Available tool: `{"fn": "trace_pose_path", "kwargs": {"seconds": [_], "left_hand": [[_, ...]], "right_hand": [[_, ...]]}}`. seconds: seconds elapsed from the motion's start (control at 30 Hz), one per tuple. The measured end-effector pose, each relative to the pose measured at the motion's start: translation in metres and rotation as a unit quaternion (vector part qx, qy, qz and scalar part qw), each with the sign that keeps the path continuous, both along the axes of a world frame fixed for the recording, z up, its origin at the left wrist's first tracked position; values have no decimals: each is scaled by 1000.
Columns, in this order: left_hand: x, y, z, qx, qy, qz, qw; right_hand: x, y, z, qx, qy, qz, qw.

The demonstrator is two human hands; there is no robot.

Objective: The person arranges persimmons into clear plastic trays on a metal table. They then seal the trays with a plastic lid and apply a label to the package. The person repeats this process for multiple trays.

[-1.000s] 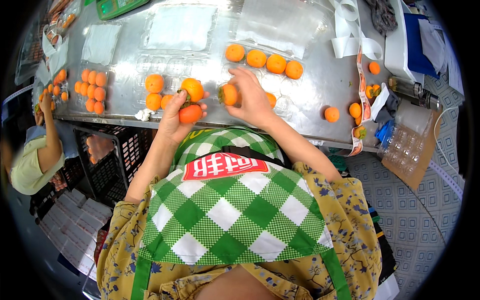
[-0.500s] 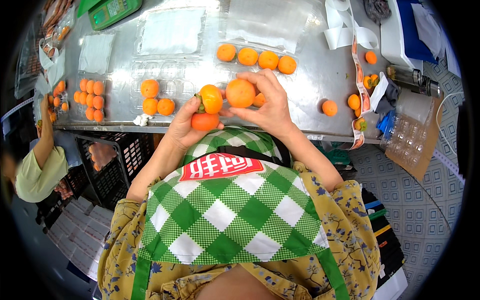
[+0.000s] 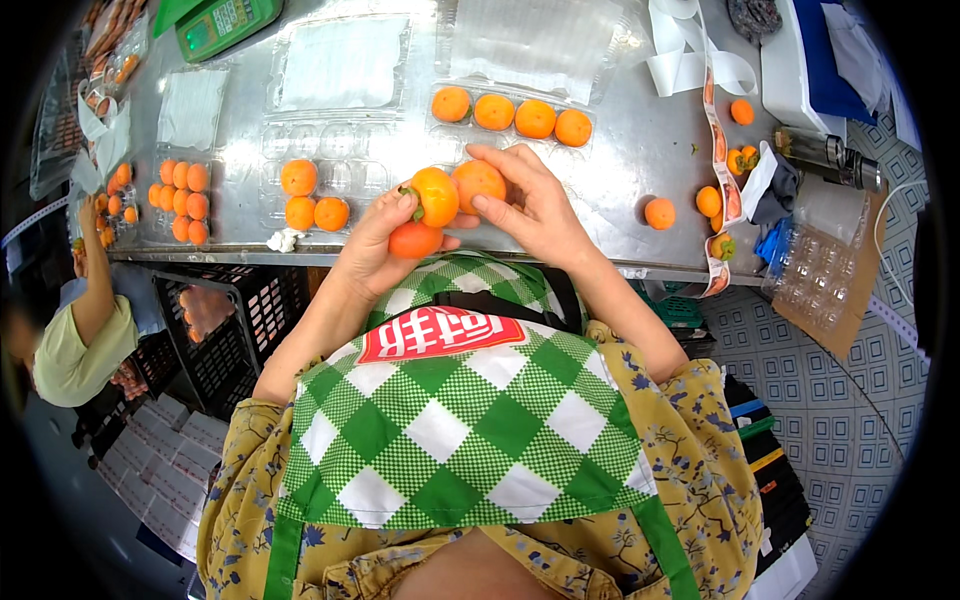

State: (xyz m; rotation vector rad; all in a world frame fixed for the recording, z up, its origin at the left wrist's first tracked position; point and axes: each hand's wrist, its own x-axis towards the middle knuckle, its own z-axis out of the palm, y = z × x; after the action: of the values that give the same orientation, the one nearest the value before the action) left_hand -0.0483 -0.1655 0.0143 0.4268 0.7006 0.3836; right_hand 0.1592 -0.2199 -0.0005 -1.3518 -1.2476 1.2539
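My left hand is closed around two persimmons, close to the table's front edge. One is a glossy orange persimmon with its green calyx facing left; the redder persimmon sits just below it. A third, orange persimmon is gripped by the fingers and thumb of my right hand, right against the upper one in my left. To the left, a clear moulded tray carries three persimmons in its cups. Beyond my hands, several persimmons stand in a row along the near side of another clear container.
A green scale stands at the far left, near a filled persimmon tray. Loose persimmons and a label strip lie to the right. Black crates stand below the table; a co-worker's arm reaches in at left.
My right hand has brought its persimmon against the one in my left, with its thumb now over the fruit's front. An orange fruit glimpsed behind my right fingers no longer shows.
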Motion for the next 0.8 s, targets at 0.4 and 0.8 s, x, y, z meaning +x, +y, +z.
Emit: {"fn": "trace_pose_path", "kwargs": {"seconds": [0.4,0.8], "left_hand": [[-1,-2,-5,-83,-11,40,996],[14,7,11,-24,95,17,995]], "right_hand": [[10,-3,-7,-61,127,28,990],[29,1,0,-58,241,18,969]]}}
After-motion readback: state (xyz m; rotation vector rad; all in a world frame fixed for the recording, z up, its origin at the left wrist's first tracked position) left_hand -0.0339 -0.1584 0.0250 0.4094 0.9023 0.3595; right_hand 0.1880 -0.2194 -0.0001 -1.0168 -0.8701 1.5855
